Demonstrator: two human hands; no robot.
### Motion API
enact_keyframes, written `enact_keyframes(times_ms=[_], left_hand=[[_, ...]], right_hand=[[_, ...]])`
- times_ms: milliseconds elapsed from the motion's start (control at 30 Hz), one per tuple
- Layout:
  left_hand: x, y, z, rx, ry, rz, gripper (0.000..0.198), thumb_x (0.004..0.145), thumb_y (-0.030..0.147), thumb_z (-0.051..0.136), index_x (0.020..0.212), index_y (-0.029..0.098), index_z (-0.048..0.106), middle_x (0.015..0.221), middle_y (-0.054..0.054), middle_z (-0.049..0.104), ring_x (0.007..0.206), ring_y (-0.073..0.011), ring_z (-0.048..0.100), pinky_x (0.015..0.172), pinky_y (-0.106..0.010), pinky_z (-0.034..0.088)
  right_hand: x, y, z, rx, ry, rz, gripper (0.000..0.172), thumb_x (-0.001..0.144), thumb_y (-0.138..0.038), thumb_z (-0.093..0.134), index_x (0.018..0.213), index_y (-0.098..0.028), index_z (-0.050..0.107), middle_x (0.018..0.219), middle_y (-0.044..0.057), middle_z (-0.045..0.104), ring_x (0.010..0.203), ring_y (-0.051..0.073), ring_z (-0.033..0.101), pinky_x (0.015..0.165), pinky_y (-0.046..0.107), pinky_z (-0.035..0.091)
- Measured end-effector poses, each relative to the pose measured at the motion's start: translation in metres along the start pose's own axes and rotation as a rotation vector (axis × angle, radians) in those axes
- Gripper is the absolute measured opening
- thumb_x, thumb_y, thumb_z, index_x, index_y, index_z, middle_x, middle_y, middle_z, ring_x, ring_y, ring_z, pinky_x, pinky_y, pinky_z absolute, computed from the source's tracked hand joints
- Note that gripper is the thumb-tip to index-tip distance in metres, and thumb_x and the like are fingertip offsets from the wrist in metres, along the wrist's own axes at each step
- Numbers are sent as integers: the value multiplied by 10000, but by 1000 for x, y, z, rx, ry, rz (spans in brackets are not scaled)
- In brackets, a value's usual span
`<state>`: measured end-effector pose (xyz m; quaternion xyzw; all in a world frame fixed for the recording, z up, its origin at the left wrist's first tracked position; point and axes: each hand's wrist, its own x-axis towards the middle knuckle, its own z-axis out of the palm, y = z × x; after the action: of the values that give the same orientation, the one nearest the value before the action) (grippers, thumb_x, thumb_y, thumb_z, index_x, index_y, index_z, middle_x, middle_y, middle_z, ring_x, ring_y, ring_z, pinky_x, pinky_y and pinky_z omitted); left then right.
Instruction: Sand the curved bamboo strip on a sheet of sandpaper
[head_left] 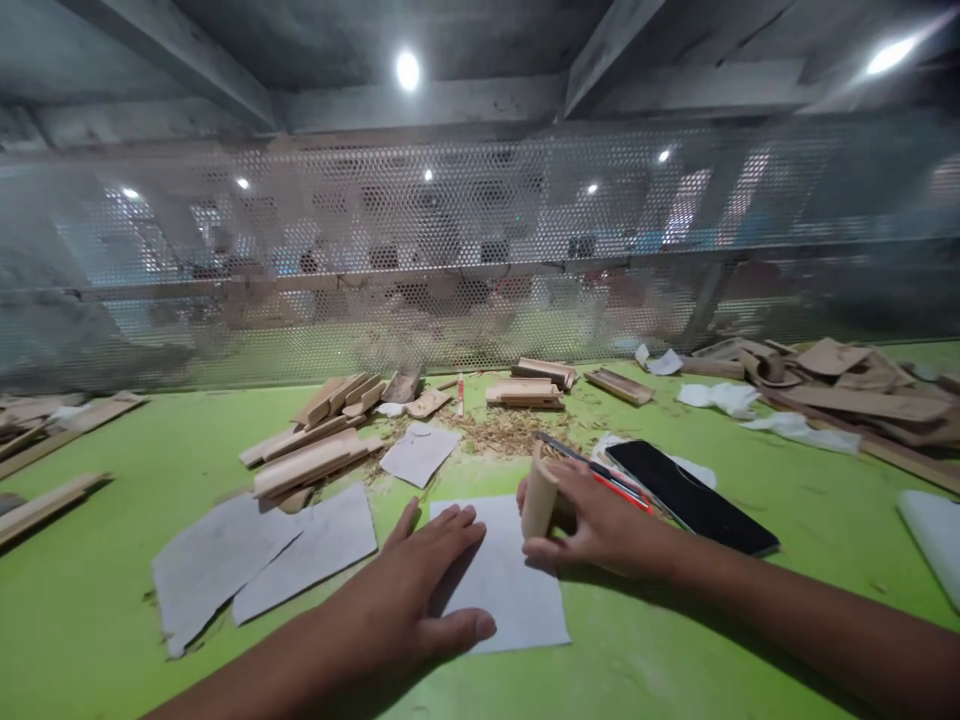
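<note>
My left hand (439,575) lies with fingers spread on the left part of a white paper sheet (517,600) on the green table. In my right hand (592,515) a short, curved, pale piece of bamboo or wood (538,500) is held upright between thumb and fingers. Its lower end is over the sheet's right edge; whether it touches the paper I cannot tell. Just behind the right hand lie slim tools with red parts (626,490) and a dark tip, partly hidden. A black phone (690,495) rests to their right.
Torn paper pieces (307,550) and a stack of curved strips (319,460) are on the left. Shavings (502,433), a red-and-white marker-like stick (460,395) and more strips (525,392) lie ahead. Brown scraps (847,385) pile at right. A perforated metal screen (450,260) rises behind.
</note>
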<state>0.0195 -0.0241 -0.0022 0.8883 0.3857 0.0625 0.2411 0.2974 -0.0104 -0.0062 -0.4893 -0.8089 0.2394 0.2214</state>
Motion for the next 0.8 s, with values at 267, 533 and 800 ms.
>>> enact_keyframes(times_ms=[267, 533, 800], left_hand=[[0, -3, 2, 10, -9, -12, 804, 937, 539, 700, 1608, 219, 394, 1670, -126, 288, 1556, -376, 198, 1240, -642, -21], [-1, -2, 2, -2, 1, -32, 802, 913, 536, 723, 1590, 228, 422, 1664, -116, 318, 1551, -371, 227, 1243, -635, -29], [0, -4, 1, -24, -5, -28, 808, 917, 532, 723, 1603, 250, 401, 1671, -107, 305, 1556, -363, 220, 1242, -633, -46]], right_hand=[[-3, -4, 5, 172, -136, -105, 535, 677, -582, 877, 971, -192, 658, 1004, 68, 598, 1006, 295, 537, 911, 428, 448], [-3, -3, 8, 147, -81, -90, 517, 715, -574, 858, 1009, -196, 662, 1020, 72, 602, 999, 288, 541, 884, 408, 456], [3, 2, 7, 71, 18, -36, 465, 740, -522, 843, 985, -183, 640, 1017, 93, 594, 1030, 312, 508, 916, 454, 436]])
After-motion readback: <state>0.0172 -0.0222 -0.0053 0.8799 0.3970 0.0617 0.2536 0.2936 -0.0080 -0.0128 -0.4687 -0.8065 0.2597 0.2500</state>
